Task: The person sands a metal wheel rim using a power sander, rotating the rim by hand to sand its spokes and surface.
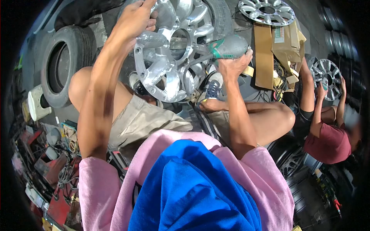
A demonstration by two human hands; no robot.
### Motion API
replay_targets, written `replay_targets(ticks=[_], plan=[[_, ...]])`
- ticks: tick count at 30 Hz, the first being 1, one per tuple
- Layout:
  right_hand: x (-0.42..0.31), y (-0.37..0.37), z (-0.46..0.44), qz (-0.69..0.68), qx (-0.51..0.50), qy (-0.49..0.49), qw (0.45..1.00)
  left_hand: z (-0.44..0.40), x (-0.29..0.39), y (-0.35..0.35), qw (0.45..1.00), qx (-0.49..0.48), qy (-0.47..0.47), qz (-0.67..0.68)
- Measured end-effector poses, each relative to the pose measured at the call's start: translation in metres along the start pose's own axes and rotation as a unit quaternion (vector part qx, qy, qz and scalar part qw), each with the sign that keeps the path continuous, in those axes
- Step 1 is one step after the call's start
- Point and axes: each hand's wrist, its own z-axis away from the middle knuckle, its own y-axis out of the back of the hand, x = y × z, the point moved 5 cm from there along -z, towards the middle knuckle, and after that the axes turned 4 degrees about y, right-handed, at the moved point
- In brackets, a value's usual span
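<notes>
The right hand [235,64] is wrapped round the underside and butt of a power tool [231,47], which lies at 12 o'clock from its palm. The tool's long axis runs roughly 3 to 9 o'clock, its nose pointing to 9, towards the hub of the wheel [160,71]; whether nose and metal touch, I cannot tell. The wheel sits at 9 o'clock from the tool and 4 o'clock from the left hand [137,19], its spoked face turned to the camera. The left hand's fingers curl at the wheel's 10 o'clock edge; whether they clasp it is unclear.
</notes>
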Motion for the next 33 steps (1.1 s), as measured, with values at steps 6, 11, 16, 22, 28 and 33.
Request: replay_targets(ticks=[6,11,16,22,28,33], plan=[[-0.018,-0.006,0.0,-0.083,-0.037,-0.05,0.995,-0.005,0.002,-0.001,1.0,0.012,-0.001,-0.028],[-0.012,-0.004,-0.005,-0.024,-0.042,-0.054,0.997,-0.003,0.0,0.004,0.998,0.042,0.014,-0.039],[-0.02,-0.007,0.0,-0.077,-0.009,-0.013,0.997,-0.008,-0.002,0.006,0.998,0.038,0.013,-0.038],[-0.012,-0.004,-0.011,-0.002,-0.022,0.012,1.0,-0.017,-0.012,0.013,1.0,0.001,0.011,0.014],[-0.017,-0.016,-0.01,-0.055,-0.06,0.001,0.997,-0.018,-0.015,0.013,1.0,0.001,0.007,0.014],[0.006,-0.014,-0.017,-0.005,-0.057,-0.031,0.998,-0.014,-0.015,0.019,0.999,0.032,0.016,0.006]])
